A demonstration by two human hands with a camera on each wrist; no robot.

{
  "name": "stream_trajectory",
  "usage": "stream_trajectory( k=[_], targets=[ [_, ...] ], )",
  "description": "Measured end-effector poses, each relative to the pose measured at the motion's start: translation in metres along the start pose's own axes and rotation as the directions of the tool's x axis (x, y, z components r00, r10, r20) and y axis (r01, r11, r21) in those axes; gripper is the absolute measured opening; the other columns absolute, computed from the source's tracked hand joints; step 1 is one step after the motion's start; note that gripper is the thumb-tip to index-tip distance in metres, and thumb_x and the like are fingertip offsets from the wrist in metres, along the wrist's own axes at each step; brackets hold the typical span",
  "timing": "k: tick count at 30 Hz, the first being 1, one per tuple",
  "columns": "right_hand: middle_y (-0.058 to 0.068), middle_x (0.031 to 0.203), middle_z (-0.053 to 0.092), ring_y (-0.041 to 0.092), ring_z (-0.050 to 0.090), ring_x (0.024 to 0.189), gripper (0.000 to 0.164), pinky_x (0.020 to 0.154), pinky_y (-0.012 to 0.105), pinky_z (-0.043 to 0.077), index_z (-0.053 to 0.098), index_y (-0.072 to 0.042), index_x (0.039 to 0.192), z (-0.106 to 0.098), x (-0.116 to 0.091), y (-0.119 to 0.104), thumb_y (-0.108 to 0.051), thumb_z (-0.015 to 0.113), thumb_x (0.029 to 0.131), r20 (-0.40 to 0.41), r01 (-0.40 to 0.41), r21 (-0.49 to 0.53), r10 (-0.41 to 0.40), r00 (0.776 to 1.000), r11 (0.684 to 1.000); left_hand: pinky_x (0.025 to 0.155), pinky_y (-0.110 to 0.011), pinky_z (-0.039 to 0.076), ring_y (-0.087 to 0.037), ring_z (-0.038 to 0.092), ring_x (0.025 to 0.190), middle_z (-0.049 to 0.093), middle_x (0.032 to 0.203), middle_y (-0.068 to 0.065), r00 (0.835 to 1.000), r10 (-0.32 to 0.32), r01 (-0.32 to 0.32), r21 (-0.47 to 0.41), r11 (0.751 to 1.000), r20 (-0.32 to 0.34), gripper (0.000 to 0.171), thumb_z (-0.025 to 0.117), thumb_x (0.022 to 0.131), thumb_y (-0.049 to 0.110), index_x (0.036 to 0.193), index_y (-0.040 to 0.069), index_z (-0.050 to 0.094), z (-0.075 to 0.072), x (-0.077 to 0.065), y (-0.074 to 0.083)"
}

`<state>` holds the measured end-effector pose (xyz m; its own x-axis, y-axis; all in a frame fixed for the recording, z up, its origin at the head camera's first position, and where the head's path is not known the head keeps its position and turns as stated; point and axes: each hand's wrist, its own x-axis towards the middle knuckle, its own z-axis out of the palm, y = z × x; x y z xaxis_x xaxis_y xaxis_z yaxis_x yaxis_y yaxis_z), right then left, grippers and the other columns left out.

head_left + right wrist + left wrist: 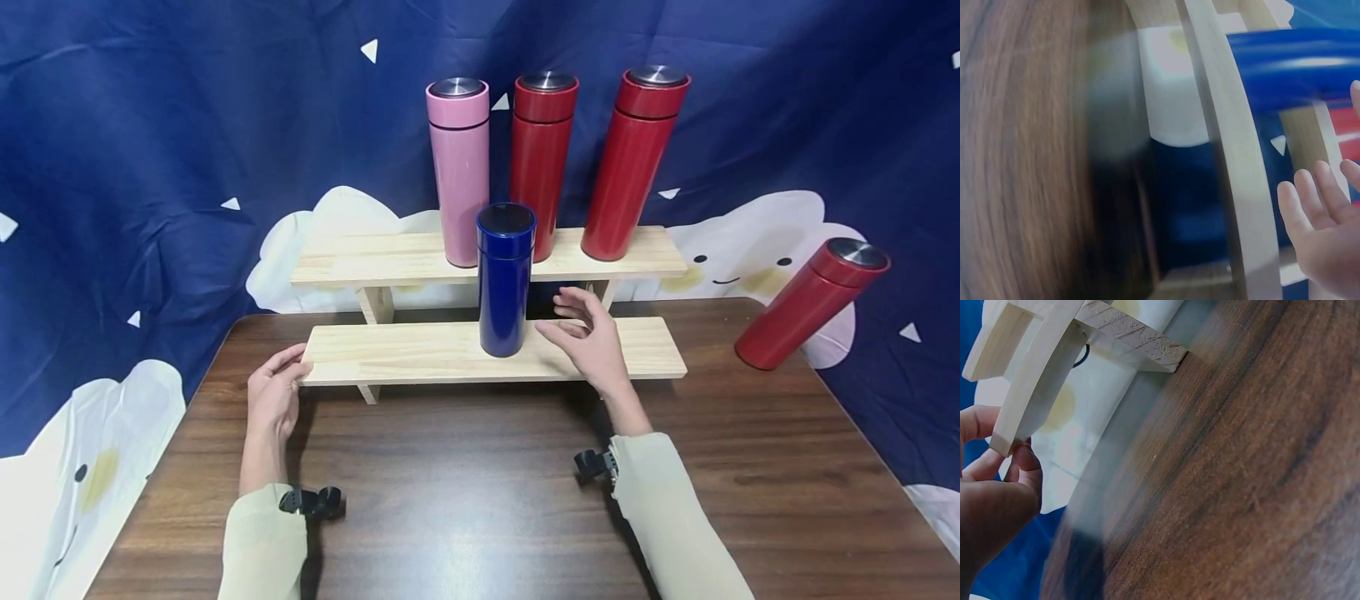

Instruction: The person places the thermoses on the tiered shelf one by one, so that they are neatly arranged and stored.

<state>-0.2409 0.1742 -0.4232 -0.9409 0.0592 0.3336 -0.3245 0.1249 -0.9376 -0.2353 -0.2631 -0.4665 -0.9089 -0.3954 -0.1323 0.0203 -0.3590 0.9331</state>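
A blue thermos bottle [504,287] stands upright on the lower board of a two-tier wooden shelf [397,354]. My left hand [273,396] pinches the left end of that board, its fingers and thumb around the corner in the left wrist view. Just right of the blue bottle is my right hand [596,346], fingers spread and loosely bent, apart from it and holding nothing. On the upper board stand a pink thermos bottle [461,183], a red bottle [543,167] partly behind the blue one, and another red bottle [633,171] to the right.
One more red bottle [806,308] stands on the brown wooden table [465,492], right of the shelf. Behind everything hangs a blue curtain [187,150] with white clouds and triangles. Each wrist carries a small black camera.
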Motion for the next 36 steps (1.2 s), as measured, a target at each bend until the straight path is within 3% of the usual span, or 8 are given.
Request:
stream_trajectory(
  k=[4,9,13,19,23,30,36],
  targets=[
    [0.016,0.125,0.063,0.017,0.062,0.108,0.055,0.094,0.028,0.051,0.054,0.004,0.136,-0.014,0.000,-0.003,-0.005,0.078,0.087,-0.069,0.009,-0.005,-0.009,0.998,1.000,0.075,-0.018,0.052,-0.014,0.060,0.087,0.066,0.088,-0.003,1.000,0.013,-0.012,-0.007,1.000,0.010,0.033,0.058,0.084,-0.023,0.100,0.000,0.075,-0.001,0.001,-0.001],
    [0.010,0.118,0.065,0.018,0.063,0.105,0.053,0.090,0.022,0.051,0.057,0.003,0.135,-0.031,0.001,-0.006,-0.003,0.077,0.087,-0.169,0.017,0.009,-0.015,0.985,1.000,0.074,-0.019,0.052,-0.015,0.060,0.087,0.066,0.087,-0.004,1.000,0.004,-0.004,-0.026,1.000,0.011,0.033,0.056,0.084,-0.024,0.098,0.000,0.075,-0.002,0.001,-0.002],
    [0.005,0.112,0.066,0.021,0.065,0.103,0.049,0.087,0.021,0.052,0.059,0.003,0.133,-0.041,0.003,-0.008,-0.001,0.076,0.087,-0.223,0.042,0.012,-0.038,0.974,0.999,0.074,-0.019,0.051,-0.014,0.060,0.086,0.067,0.086,-0.004,1.000,0.019,-0.018,-0.016,1.000,0.008,0.034,0.056,0.084,-0.024,0.098,0.000,0.075,-0.002,0.000,-0.002],
    [0.016,0.116,0.065,0.012,0.066,0.098,0.045,0.081,0.019,0.050,0.060,0.004,0.132,-0.052,0.002,-0.009,-0.001,0.073,0.089,-0.268,0.047,0.013,-0.041,0.962,0.999,0.074,-0.018,0.051,-0.014,0.060,0.086,0.067,0.087,-0.002,0.999,0.037,-0.037,-0.003,0.999,0.022,0.033,0.057,0.084,-0.022,0.100,0.000,0.075,-0.002,-0.002,-0.001],
    [0.015,0.114,0.065,0.010,0.066,0.095,0.043,0.076,0.018,0.051,0.061,0.005,0.130,-0.060,0.000,-0.008,0.001,0.072,0.089,-0.310,0.043,0.023,-0.034,0.950,0.999,0.073,-0.018,0.051,-0.014,0.060,0.085,0.068,0.087,-0.002,1.000,0.026,-0.026,-0.003,1.000,0.016,0.033,0.057,0.085,-0.022,0.100,0.000,0.076,-0.002,-0.002,-0.001],
    [0.010,0.107,0.067,0.012,0.066,0.092,0.034,0.067,0.017,0.054,0.068,-0.009,0.118,-0.074,-0.002,-0.005,0.005,0.071,0.087,-0.377,0.062,0.092,-0.023,0.926,0.994,0.073,-0.018,0.051,-0.013,0.060,0.086,0.068,0.087,-0.002,1.000,0.000,0.000,0.024,1.000,-0.014,0.033,0.057,0.085,-0.021,0.100,0.002,0.076,-0.001,-0.001,0.000],
    [0.010,0.105,0.068,0.012,0.066,0.091,0.034,0.063,0.018,0.055,0.067,-0.006,0.118,-0.089,-0.005,-0.004,0.005,0.073,0.087,-0.440,0.062,0.118,-0.004,0.898,0.991,0.074,-0.017,0.051,-0.013,0.059,0.089,0.067,0.091,-0.002,1.000,-0.023,0.024,0.049,0.998,-0.012,0.031,0.059,0.086,-0.019,0.106,-0.001,0.074,0.000,-0.002,0.001]
  ],
)
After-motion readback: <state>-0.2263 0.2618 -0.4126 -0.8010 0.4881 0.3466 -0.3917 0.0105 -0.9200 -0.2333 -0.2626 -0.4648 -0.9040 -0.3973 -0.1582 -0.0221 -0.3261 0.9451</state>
